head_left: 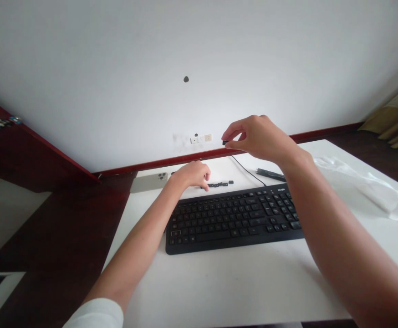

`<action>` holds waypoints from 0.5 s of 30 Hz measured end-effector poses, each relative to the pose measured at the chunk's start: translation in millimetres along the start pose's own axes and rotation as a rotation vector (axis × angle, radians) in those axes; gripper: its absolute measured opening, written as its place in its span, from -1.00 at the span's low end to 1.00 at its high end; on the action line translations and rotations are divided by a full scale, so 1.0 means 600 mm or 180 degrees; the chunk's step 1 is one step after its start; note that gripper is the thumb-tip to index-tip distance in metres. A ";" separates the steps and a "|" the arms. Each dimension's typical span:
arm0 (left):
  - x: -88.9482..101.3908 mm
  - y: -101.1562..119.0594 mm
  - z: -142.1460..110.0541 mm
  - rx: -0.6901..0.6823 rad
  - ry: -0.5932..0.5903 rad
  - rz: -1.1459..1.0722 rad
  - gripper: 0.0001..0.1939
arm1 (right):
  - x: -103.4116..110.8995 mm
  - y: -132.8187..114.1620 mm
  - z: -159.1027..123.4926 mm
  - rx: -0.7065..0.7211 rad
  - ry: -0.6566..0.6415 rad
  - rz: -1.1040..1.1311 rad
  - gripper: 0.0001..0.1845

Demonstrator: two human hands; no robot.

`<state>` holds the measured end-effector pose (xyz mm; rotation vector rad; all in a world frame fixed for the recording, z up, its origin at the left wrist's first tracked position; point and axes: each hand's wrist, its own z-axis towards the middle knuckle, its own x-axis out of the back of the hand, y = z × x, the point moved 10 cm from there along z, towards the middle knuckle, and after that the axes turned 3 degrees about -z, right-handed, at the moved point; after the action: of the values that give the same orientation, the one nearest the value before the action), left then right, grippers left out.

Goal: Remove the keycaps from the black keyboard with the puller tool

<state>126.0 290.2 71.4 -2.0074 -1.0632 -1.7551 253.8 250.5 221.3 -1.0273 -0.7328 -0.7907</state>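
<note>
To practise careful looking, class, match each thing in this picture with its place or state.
Things:
1. right hand
2. left hand
3. black keyboard
4. wall socket

Places or states:
A. set into the white wall
B. lying on the white desk
C. raised, pinching a small black piece
D. low, beside a row of loose black keycaps

Pairs: 1-C, 2-D, 3-B, 4-A

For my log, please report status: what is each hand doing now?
Right hand raised, pinching small black keycap. Left hand low, beside row of loose keycaps. Black keyboard in front of them; cable behind it.
</note>
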 end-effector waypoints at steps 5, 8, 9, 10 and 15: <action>-0.017 -0.006 0.004 0.0070 -0.0073 0.0197 -0.78 | 0.001 0.000 0.001 0.0010 0.0010 -0.0002 -0.81; -0.019 -0.004 0.006 0.0054 -0.0027 0.0122 -0.82 | 0.001 -0.001 0.001 -0.0009 -0.0001 -0.0020 -0.81; -0.021 -0.003 0.007 0.0040 -0.0030 0.0105 -0.84 | 0.001 -0.001 0.001 -0.0014 -0.0007 -0.0026 -0.80; -0.023 -0.002 0.008 0.0027 -0.0044 0.0097 -0.85 | 0.001 -0.001 0.001 -0.0019 -0.0011 -0.0030 -0.80; -0.020 -0.010 0.008 0.0045 -0.0062 0.0042 -0.91 | 0.000 -0.002 0.000 -0.0005 -0.0017 -0.0023 -0.78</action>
<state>125.7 293.1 57.6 -2.0226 -1.0631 -1.7200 252.9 250.0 221.7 -1.0289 -0.7410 -0.7952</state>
